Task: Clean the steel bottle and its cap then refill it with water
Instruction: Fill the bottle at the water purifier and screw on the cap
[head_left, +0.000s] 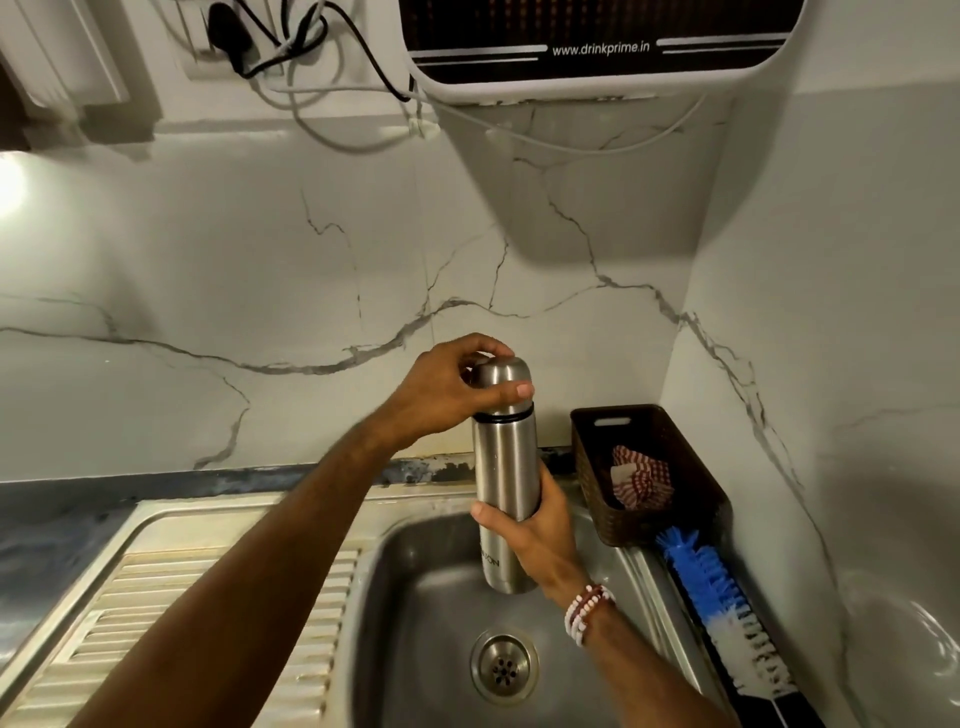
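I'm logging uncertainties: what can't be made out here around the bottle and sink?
Head view:
- Bottle contents: hidden by the cap and steel wall.
- Bottle lettering: partly covered by the right hand.
- Brush handle: cut off by the bottom edge.
- Water purifier: top cut off by upper edge.
- Cloth: partly hidden by the basket wall.

Dim, left-edge glare, wide-angle distortion.

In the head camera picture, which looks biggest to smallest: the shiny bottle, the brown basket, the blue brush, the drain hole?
1. brown basket, the bulkiest.
2. steel bottle and blue brush: about equally long, and the brush runs off the picture's edge, so they are unranked.
3. drain, the smallest.
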